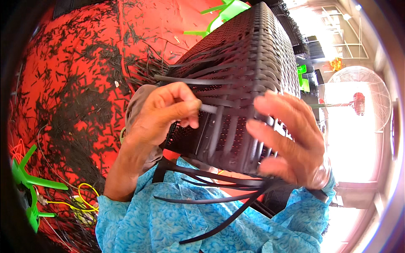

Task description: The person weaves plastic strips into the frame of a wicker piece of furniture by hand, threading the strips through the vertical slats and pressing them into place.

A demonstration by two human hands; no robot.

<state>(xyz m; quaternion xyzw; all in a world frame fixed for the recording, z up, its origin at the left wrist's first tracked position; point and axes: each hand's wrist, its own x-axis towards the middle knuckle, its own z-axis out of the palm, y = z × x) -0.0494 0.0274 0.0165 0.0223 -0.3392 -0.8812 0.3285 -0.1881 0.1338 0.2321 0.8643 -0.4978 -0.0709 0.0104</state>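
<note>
A dark woven wicker furniture piece [236, 46] stands tilted in front of me, its weave unfinished at the near end, where bare slats of the frame show. My left hand [162, 111] is at its left side, thumb and forefinger pinched on the end of a flat dark plastic strip [209, 109] that runs into the weave. My right hand [293, 135] is at the right edge of the piece, fingers spread and curved, slightly blurred. Loose dark strips [219, 183] hang below the near end, across my blue patterned clothing.
Dark strip scraps [84, 122] litter the red floor [156, 19]. Green plastic stools stand at the far side [228, 12] and lower left [31, 181], with a yellow cable [88, 196] near the latter. A fan [358, 103] is at right. More dark woven pieces [314, 48] stand behind.
</note>
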